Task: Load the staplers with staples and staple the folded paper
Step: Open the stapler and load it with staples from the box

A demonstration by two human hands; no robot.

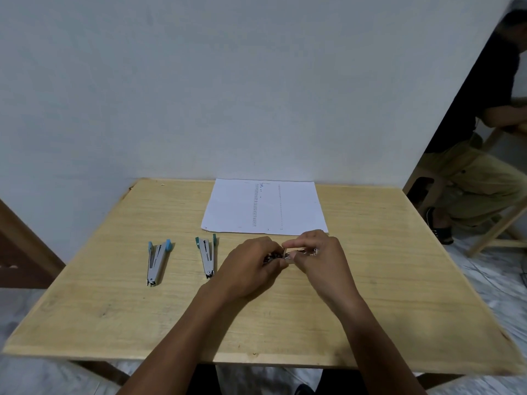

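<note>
- The paper (265,206) lies at the table's (114,309) far edge.
- Nearer — left stapler (156,262) and right stapler (207,256), side by side, left of the hands.
- The left hand (251,266) and right hand (319,258) meet just before the paper, a metal piece (296,251) between them.

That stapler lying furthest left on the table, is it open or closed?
Open. The leftmost stapler lies with its two arms splayed in a V, joined at the near end, blue tips apart.
</note>
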